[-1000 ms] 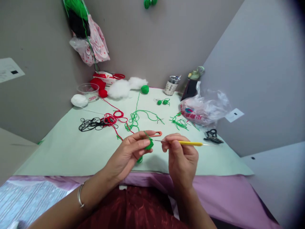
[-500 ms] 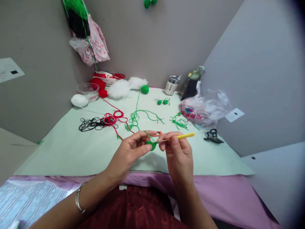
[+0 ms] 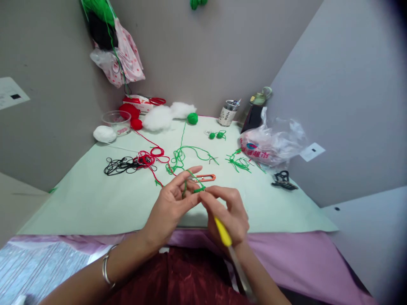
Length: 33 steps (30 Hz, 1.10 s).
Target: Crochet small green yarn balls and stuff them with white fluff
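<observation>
Between thumb and fingers, my left hand (image 3: 173,201) pinches a small green crocheted piece (image 3: 199,190), and a green strand runs over its raised index finger. My right hand (image 3: 227,212) has its thumb and index fingertips at the right edge of that piece. It also holds a yellow-handled crochet hook (image 3: 223,232), whose handle points down toward my right forearm; the hook's tip is hidden by the fingers. Just beyond the fingertips, orange thread snips (image 3: 205,178) lie on the pale green mat.
Loose green yarn (image 3: 178,159), red yarn (image 3: 155,151) and black yarn (image 3: 119,166) spread behind my left hand. White stuffing (image 3: 158,118) and a pen tin (image 3: 228,113) stand farther back. At right are a plastic bag (image 3: 270,144) and a black hair clip (image 3: 282,181).
My right hand has turned, swinging the hook from pointing rightward to pointing down toward me. Its fingertips have moved onto the green piece. The orange snips are now more exposed.
</observation>
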### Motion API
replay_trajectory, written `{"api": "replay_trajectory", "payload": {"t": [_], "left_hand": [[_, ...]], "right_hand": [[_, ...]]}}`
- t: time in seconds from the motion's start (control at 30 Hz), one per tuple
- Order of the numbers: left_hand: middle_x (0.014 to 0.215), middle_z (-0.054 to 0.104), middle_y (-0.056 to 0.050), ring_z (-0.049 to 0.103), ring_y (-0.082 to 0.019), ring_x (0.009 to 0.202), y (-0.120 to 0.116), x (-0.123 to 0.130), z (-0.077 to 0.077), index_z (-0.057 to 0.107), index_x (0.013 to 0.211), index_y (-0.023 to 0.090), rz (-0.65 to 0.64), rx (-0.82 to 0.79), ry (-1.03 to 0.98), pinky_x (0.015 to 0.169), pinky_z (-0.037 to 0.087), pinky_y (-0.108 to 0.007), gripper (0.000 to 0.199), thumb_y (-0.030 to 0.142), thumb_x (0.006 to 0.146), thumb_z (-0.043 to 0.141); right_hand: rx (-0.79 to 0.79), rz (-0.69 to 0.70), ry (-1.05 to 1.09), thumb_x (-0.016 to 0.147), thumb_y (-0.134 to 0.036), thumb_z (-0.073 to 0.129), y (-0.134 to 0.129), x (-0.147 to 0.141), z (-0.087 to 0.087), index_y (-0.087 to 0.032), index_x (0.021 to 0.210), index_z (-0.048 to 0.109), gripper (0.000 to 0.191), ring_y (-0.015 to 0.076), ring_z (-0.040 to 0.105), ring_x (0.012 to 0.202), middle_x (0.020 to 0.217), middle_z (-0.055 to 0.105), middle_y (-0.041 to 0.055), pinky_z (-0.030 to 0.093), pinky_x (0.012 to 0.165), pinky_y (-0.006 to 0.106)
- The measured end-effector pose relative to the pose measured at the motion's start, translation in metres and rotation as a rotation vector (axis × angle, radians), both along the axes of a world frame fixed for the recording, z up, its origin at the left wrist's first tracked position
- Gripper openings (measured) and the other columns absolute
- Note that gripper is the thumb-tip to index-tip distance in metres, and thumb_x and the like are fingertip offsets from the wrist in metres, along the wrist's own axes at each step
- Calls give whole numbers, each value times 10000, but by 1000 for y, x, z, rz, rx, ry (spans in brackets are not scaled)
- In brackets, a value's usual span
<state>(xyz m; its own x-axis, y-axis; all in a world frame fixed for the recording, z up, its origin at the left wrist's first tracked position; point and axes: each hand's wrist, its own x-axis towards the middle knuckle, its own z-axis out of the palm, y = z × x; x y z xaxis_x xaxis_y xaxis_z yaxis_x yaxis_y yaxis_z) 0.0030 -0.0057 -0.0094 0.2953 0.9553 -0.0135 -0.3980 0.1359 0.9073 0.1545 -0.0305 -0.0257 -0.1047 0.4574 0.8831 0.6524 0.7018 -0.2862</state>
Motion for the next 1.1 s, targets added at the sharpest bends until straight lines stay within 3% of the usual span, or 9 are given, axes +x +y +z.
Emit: {"api": "replay_trajectory", "payload": {"t": [0.07,0.13,0.3,0.43,0.6,0.73,0.83,0.97,1.1], "left_hand": [[793,572,32,450,-61,648,2,0,2,698,1325,282,-148,-159,-129,728,443,-206,519,318,823,826],[785,575,32,337,-27,560,5,-2,5,741,1262,245,-207,-242,-176,681,445,-194,442,299,829,817],[1000,644,-30,490,-91,758,6,-4,9,776,1196,258,-142,-119,-147,653,449,-187,391,246,808,820],[972,626,-13,511,-118,849,2,-2,4,776,1193,291,-103,-25,-39,714,448,-204,366,287,828,808],[890,638,18,514,-83,771,2,4,3,761,1222,304,-9,-90,-80,754,429,-197,440,273,791,846],[752,590,38,320,-26,544,5,5,4,780,1200,234,-191,-240,-220,703,448,-191,396,261,807,820],[721,570,48,202,-2,488,9,-1,5,805,1136,188,-268,-294,-297,703,482,-205,329,255,814,803],[947,683,-15,514,-59,690,9,-5,6,820,1080,223,-179,-204,-248,755,480,-204,277,231,804,804],[981,696,-6,557,-123,901,5,-2,4,785,1180,302,-173,-63,-110,802,434,-214,360,223,828,787]], "right_hand": [[54,-31,4,936,-68,617,0,-1,-3,-261,1138,739,305,208,698,950,1052,726,84,582,741,340],[-37,23,186,958,-90,590,2,-1,-1,-268,1113,740,280,200,694,876,980,730,64,576,710,345],[-356,286,668,1008,-188,558,10,1,9,-238,939,742,202,147,613,702,838,697,23,518,649,310],[-366,294,581,997,-160,582,12,-1,10,-254,994,763,204,167,675,844,921,751,24,541,767,330],[-238,180,418,963,-82,610,10,-6,-2,-296,1097,767,297,171,688,895,964,731,27,567,796,340],[-17,67,232,903,-54,683,10,-8,-8,-305,1205,753,399,203,695,971,1087,726,68,573,775,349],[-173,129,450,962,-102,617,11,-4,-1,-291,1085,778,277,172,672,846,939,731,36,544,734,330],[-408,354,827,1005,-218,587,13,-2,8,-279,945,778,209,114,569,665,851,688,-4,480,644,284],[-502,361,753,990,-235,622,13,-3,6,-274,946,786,175,131,599,769,883,723,2,480,718,288]]}}
